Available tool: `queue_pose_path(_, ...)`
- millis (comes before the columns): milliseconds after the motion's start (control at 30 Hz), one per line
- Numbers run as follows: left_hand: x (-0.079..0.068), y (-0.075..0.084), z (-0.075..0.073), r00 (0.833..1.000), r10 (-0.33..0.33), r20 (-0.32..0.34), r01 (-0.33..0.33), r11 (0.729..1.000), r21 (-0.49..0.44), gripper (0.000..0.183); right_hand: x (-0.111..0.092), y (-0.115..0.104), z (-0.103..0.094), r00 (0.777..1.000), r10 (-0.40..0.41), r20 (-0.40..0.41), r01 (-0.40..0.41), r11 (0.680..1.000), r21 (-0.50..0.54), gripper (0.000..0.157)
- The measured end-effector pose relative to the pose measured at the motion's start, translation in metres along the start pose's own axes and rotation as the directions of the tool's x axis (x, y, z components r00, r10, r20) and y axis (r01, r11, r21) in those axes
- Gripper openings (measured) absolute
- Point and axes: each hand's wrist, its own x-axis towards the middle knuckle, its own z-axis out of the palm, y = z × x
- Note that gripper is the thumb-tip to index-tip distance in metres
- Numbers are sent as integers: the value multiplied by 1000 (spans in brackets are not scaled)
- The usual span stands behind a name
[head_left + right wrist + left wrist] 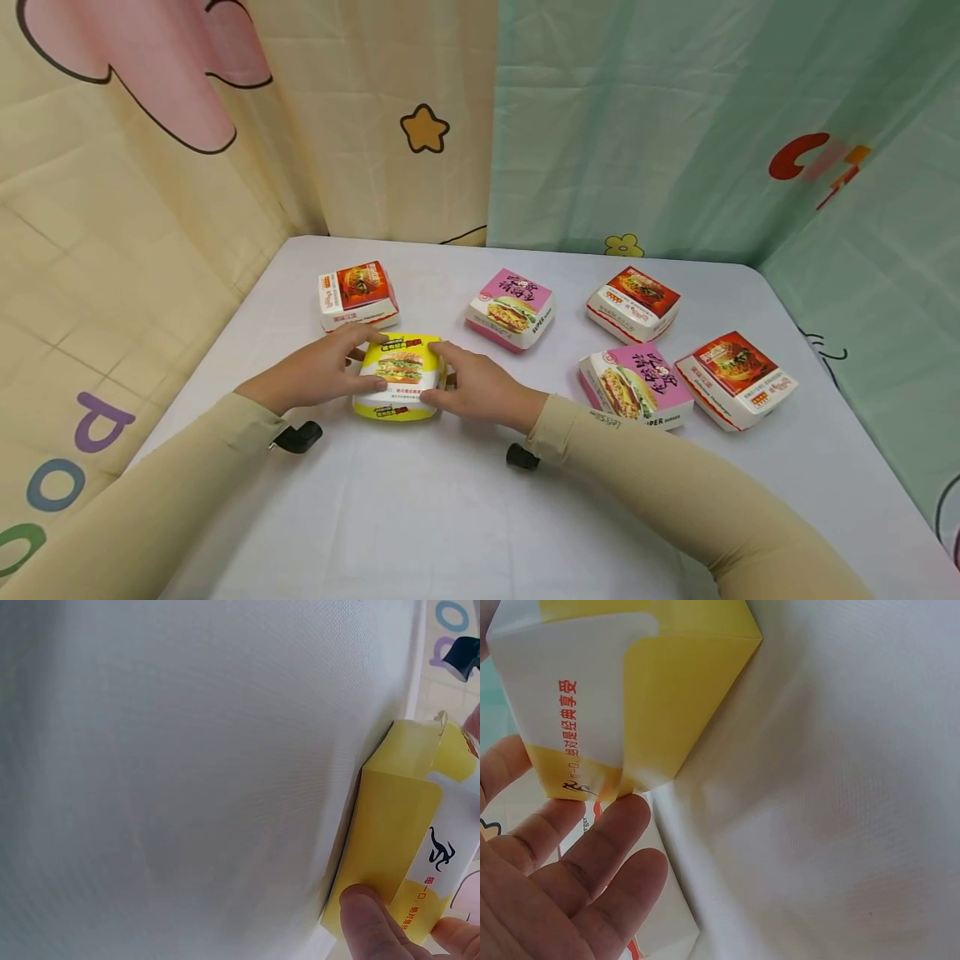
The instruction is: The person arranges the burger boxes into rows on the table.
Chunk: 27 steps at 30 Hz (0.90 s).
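Observation:
A yellow and white burger box with a burger picture on its lid sits on the white table, between both hands. My left hand holds its left side, thumb on the lid and fingers toward the back corner. In the left wrist view, fingertips meet the edge of the box's yellow side wall. My right hand grips the opposite side, its thumb near the front of the lid and index finger at the back corner. The right wrist view shows fingertips against the yellow side wall.
Just behind the left hand stands a red and white burger box. A pink burger box lies behind the right hand. Farther right are another pink box and two red ones. Printed curtains border the table.

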Motion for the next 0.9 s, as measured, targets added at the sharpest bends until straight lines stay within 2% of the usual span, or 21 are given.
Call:
queue_pose_path(600,0,3,-2,1000,-4,7,4,1000,23,82,-1,-3,-3,1000,4,2,-4,1000,2,82)
queue_pose_path(900,-1,4,-5,1000,-9,1,9,997,77,84,-2,-1,-5,1000,-1,1,1,1000,11,81)
